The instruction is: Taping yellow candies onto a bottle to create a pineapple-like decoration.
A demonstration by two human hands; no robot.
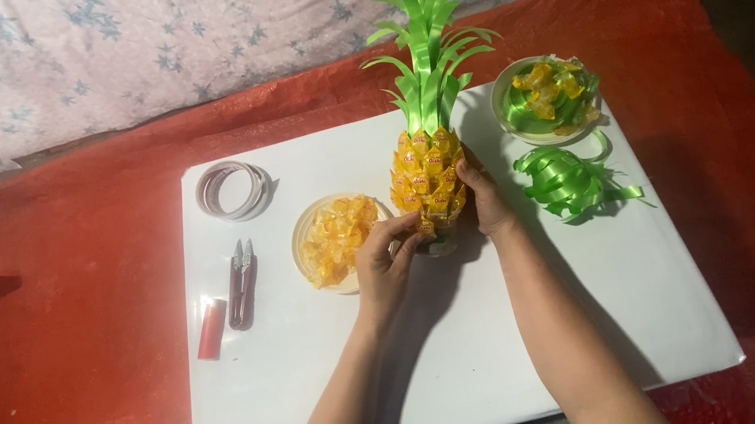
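Observation:
A pineapple-shaped craft (pixel 428 176) stands upright on a white board (pixel 597 310), its body covered in yellow wrapped candies and its top made of green ribbon leaves (pixel 424 41). My left hand (pixel 385 263) presses a yellow candy against the lower left of the body. My right hand (pixel 488 199) steadies the craft on its right side. A shallow dish of yellow candies (pixel 335 239) sits just left of my left hand.
A roll of white tape (pixel 232 190), small snips (pixel 241 280) and a red cylinder (pixel 212 328) lie on the board's left. A bowl with ribbon and candies (pixel 546 96) and loose green ribbon (pixel 569 182) lie on the right. Red cloth (pixel 75 303) surrounds the board.

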